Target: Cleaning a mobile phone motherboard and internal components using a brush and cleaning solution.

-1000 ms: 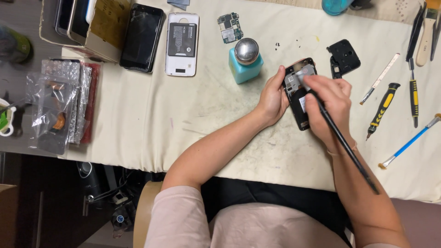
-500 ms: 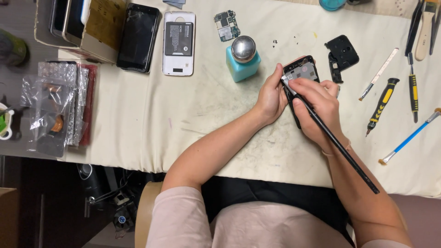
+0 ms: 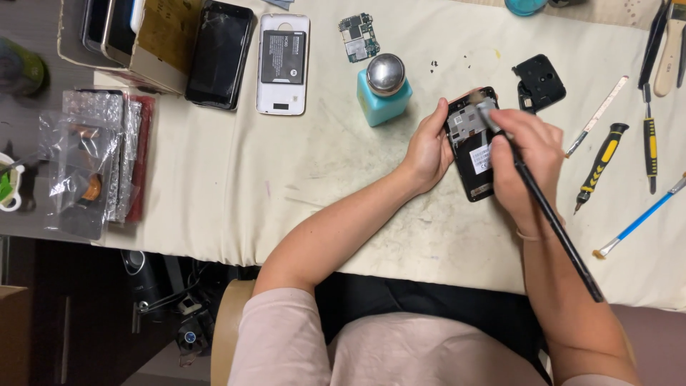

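The right hand covers the right side of the opened phone, and the brush head at the phone's top is blurred. The left hand hides the phone's left edge. At the worktop's far edge, a teal object is cut off by the picture's top edge, as are the tools in the far right corner. What the clear bags at the left edge hold is too small to tell.

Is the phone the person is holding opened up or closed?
Opened up. The phone has no back cover, so its inner metal plate and parts show. The left hand steadies it while the right hand works a long black brush on it.
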